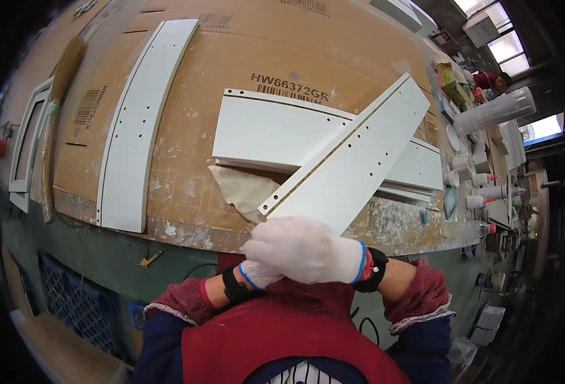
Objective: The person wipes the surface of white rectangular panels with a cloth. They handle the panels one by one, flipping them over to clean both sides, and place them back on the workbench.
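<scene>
A white panel (359, 150) is being supported by stacked boards (266, 128), its near end being hidden by right hand (302, 249) over left hand (260, 274); grips cannot be told. Seemingly stiff, its long edges are being favoured for holding.

Your L hand (261, 274) is mostly hidden behind your R hand (305, 251); can't tell what the fingertips do. Your R hand covers the near end of the top wht panel (364, 153), which hides pt of the lower panel (270, 129). Co-worker (484, 79) in bkgd's too sm/blurry. Btm edge cuts off your red vest (257, 339).
</scene>
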{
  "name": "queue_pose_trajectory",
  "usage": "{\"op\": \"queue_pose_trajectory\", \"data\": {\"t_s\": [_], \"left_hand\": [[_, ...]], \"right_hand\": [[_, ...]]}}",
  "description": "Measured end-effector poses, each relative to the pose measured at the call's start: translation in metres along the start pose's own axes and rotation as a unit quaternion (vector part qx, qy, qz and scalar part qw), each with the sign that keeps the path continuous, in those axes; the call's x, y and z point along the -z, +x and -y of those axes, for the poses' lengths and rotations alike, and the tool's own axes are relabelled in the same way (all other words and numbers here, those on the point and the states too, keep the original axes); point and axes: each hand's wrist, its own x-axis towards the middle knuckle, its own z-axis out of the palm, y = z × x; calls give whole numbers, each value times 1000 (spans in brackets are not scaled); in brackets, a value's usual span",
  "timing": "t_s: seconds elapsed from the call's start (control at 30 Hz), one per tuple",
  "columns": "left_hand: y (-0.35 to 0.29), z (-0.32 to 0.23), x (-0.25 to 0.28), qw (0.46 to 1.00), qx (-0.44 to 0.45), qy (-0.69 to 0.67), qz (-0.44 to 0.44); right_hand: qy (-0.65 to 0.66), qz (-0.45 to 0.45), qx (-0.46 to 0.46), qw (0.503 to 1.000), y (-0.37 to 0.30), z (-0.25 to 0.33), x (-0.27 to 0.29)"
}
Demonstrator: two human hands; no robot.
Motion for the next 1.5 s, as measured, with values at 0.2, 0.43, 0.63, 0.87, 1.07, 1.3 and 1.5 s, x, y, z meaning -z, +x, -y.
{"op": "queue_pose_trajectory", "data": {"t_s": [0.2, 0.43, 0.63, 0.87, 1.07, 1.3, 1.5], "left_hand": [[16, -44, 3, 944, 223, -194, -145], [17, -26, 9, 944, 32, 296, -142], [31, -42, -10, 913, 186, -286, -222], [44, -48, -13, 909, 119, -364, -166], [38, -47, -14, 907, 147, -338, -203], [45, -45, -15, 908, 125, -361, -175], [40, -46, -13, 899, 141, -356, -214]], "right_hand": [[-67, -365, -329, 868, -110, -112, 62], [-250, -327, -398, 820, -168, -171, 82], [-251, -287, -134, 915, -111, -86, 25], [94, -117, -20, 988, -112, -7, -9], [-136, -294, -288, 901, -136, -89, 53], [-72, -175, -11, 982, -110, -20, -7], [-55, -272, -60, 959, -132, -65, 37]]}}
